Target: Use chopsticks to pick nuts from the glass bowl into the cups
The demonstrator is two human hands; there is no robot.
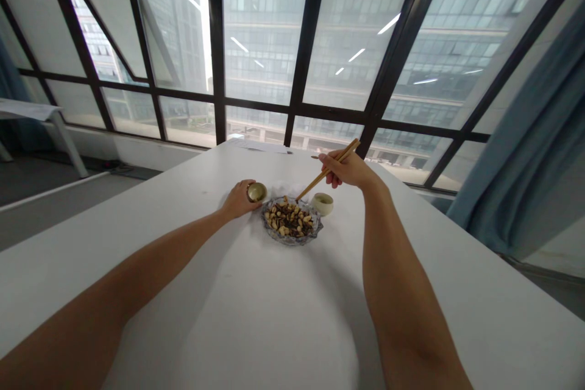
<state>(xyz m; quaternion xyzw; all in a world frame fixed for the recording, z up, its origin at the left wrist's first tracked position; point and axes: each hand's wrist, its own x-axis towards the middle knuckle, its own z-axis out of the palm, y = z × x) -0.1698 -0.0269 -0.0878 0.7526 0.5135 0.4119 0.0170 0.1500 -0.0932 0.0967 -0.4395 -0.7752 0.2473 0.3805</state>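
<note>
A clear glass bowl (292,241) on the white table holds a heap of pale nuts and dark seeds (287,217). My left hand (239,200) is closed around a small greenish cup (257,192), which is tilted at the bowl's left rim. In my right hand (342,167) is a pair of wooden chopsticks (320,175), slanting down to the left. Their tips are at the bowl's far rim, and I cannot make out anything between them. A second small pale cup (323,203) stands upright just right of the bowl.
The white table (256,317) reaches toward large dark-framed windows. Some papers (258,146) lie at its far edge. A blue curtain (516,158) hangs on the right, and another white table (31,109) stands at the far left.
</note>
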